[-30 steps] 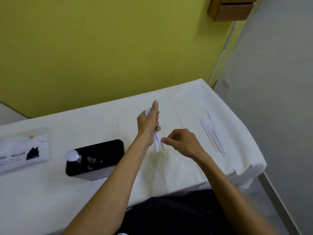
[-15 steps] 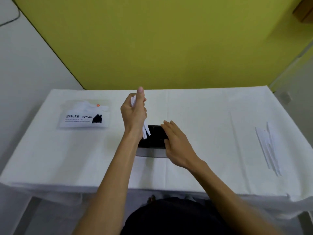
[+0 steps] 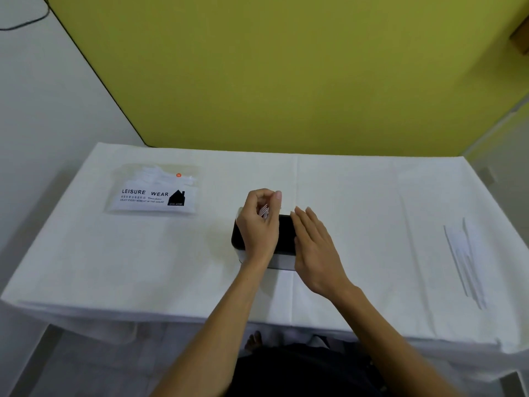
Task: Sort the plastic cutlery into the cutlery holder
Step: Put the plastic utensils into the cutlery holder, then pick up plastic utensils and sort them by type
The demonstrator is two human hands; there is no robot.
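Observation:
A black cutlery holder (image 3: 284,239) stands mid-table, mostly covered by my hands. My left hand (image 3: 259,224) is right above it, fingers curled round a bundle of white plastic cutlery (image 3: 263,211) whose ends point down into the holder. My right hand (image 3: 315,247) lies flat with straight fingers against the holder's right side. More white plastic cutlery (image 3: 465,256) lies in a loose row on the cloth at the far right.
A white cloth covers the table (image 3: 143,267). A clear "LEISURE WEAR" bag (image 3: 151,193) lies at the back left. A yellow wall stands behind the table.
My left hand has lowered the cutlery bundle from above the holder down into it. My right hand stays at the holder's right side. The camera swung left to centre the holder.

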